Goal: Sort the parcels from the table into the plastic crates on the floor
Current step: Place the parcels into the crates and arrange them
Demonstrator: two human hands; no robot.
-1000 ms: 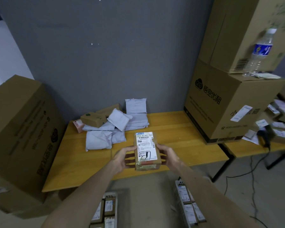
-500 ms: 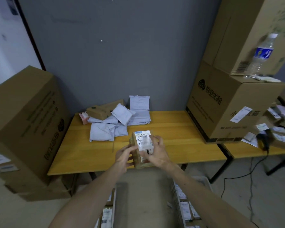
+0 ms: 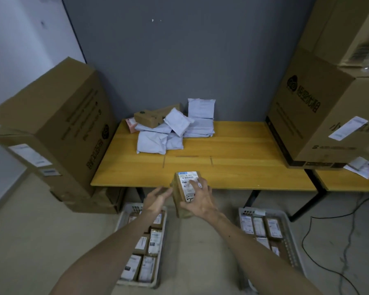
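Note:
A small brown parcel [image 3: 180,188] with a white shipping label is held in the air just in front of the wooden table's [image 3: 232,167] near edge. My right hand [image 3: 197,200] grips it, fingers across the label. My left hand [image 3: 157,199] is beside its left side, fingers relaxed, barely touching or just off it. On the floor below stand two light plastic crates, the left crate [image 3: 127,211] and the right crate [image 3: 285,220], both holding several labelled parcels. A pile of white mailer bags [image 3: 151,141] and a brown box [image 3: 147,119] lies at the table's back.
Large cardboard boxes [image 3: 51,128] stand stacked on the floor to the left. Another big carton [image 3: 320,116] sits on the table's right end. A second table [image 3: 349,182] adjoins at the right, and black cables [image 3: 320,237] run over the floor there.
The view has pulled back and tilted down, bringing the crates into sight. The parcel has come toward me off the table edge; my left hand has loosened from it while the right keeps hold.

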